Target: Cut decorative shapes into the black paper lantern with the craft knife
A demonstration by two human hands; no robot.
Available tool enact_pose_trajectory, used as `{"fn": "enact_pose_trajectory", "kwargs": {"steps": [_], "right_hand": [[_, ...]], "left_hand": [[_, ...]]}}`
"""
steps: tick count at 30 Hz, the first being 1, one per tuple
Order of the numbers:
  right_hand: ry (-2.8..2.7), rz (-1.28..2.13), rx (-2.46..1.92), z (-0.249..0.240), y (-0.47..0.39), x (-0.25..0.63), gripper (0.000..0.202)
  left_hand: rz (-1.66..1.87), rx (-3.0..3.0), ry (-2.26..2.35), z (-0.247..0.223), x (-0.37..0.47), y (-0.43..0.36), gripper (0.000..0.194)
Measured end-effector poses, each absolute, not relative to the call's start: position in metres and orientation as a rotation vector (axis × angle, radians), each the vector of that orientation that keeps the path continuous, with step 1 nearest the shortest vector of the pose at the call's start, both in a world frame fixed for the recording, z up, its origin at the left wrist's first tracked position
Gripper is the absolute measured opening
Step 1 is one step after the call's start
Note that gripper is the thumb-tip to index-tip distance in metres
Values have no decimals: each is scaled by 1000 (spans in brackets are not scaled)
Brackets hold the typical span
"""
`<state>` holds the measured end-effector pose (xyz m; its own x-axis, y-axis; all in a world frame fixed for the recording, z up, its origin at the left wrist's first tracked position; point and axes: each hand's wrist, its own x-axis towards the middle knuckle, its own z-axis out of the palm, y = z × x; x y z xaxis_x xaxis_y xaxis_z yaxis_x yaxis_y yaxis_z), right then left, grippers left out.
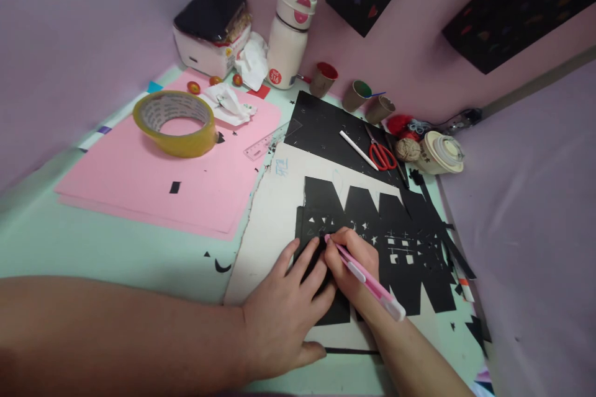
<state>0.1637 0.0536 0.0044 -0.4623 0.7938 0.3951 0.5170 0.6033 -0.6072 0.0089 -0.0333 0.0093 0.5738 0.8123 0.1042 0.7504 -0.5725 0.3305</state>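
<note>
My right hand point(356, 260) grips a pink craft knife point(372, 282) like a pen; its tip is hidden by the fingers, close to the black card. The black card point(321, 195) has pointed notches along its edges and small cut-out triangles, stars, a moon and window squares. Pressed flat on its left panel is my left hand point(293, 304), fingers spread, the fingertips beside the knife. Beneath the card lies a white board point(261, 236) with a rough left edge.
Pink sheets point(139, 192) at left carry a roll of yellow tape point(186, 146). Behind the card lie red-handled scissors point(382, 155), a white stick point(358, 150), a clear ruler point(267, 141) and black paper point(321, 124). A white bottle point(286, 49) and paint cups point(356, 96) stand farther back.
</note>
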Motion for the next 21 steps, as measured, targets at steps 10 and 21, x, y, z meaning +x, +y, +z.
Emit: {"fn": "enact_pose_trajectory", "kwargs": {"steps": [10,21], "right_hand": [[-2185,527,-1052,5,52,165,20],[-2077,594,-1099,8,52,163,11]], "left_hand": [[341,2562,1287,12,8,-31,80],[352,2567,1292,10,8,-34,84]]}}
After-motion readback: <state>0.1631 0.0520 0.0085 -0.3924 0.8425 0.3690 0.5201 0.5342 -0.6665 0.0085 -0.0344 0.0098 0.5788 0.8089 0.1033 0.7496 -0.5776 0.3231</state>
